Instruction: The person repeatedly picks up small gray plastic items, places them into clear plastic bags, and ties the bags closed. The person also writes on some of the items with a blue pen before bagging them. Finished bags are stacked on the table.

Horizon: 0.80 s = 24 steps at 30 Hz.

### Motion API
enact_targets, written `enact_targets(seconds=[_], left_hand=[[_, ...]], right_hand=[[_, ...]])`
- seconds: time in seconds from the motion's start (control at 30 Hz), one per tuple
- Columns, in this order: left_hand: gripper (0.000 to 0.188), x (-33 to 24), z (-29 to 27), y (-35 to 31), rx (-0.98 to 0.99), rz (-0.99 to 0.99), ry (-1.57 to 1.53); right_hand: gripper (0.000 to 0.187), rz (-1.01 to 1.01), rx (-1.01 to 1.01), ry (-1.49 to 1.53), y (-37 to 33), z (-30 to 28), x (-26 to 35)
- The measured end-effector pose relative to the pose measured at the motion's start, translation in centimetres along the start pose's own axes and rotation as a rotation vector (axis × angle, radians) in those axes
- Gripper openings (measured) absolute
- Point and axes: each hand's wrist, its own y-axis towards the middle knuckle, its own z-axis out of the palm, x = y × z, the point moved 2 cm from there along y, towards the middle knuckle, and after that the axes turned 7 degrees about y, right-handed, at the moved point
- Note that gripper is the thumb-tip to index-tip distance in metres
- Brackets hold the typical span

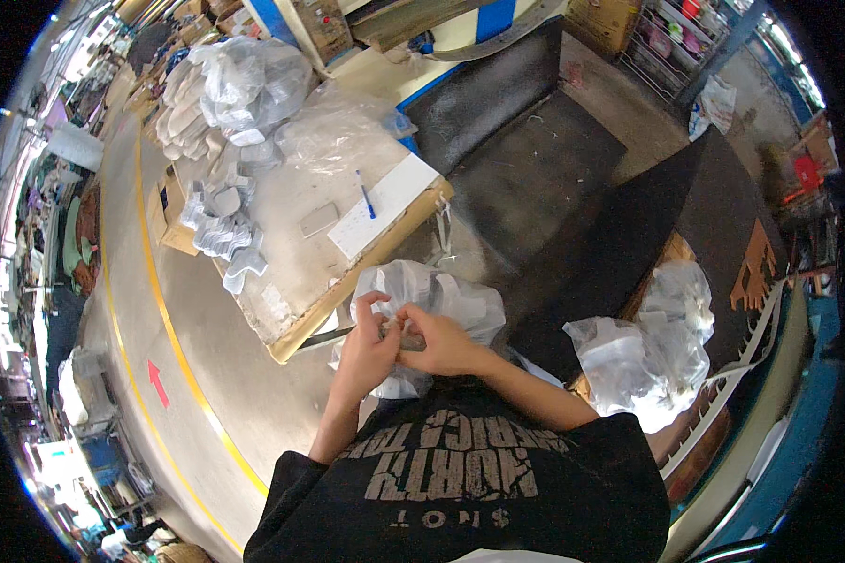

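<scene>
Close in front of my body is a clear plastic bag (455,300) with pale pieces showing through its film. My left hand (370,345) and my right hand (435,343) meet at the gathered top of this bag. Both have their fingers bent and pinched on the bunched plastic, the fingertips nearly touching. What exactly lies between the fingertips is too small to make out. Beyond the hands stands a worktable (286,267) with a worn pale top, its near edge just past the bag.
On the table lie a blue pen (366,195) on a white strip (399,192), stacks of pale cut pieces (221,230) and filled plastic bags (253,80). More bags (643,347) sit at my right. Dark sheets (535,169) lie beyond. A yellow-lined walkway (150,281) runs left.
</scene>
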Motion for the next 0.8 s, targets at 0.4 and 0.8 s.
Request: enact_targets(seconds=[0.4, 0.8], left_hand=[[0.033, 5.7, -8.9, 16.9, -0.461, 0.229, -0.069], [0.081, 22.8, -11.8, 37.2, 0.027, 0.609, 0.737]], right_hand=[[0.027, 0.195, -0.283, 0.098, 1.3, -2.8, -3.2], [0.018, 0.086, -1.354, 0.448, -11.8, -7.3, 8.4]])
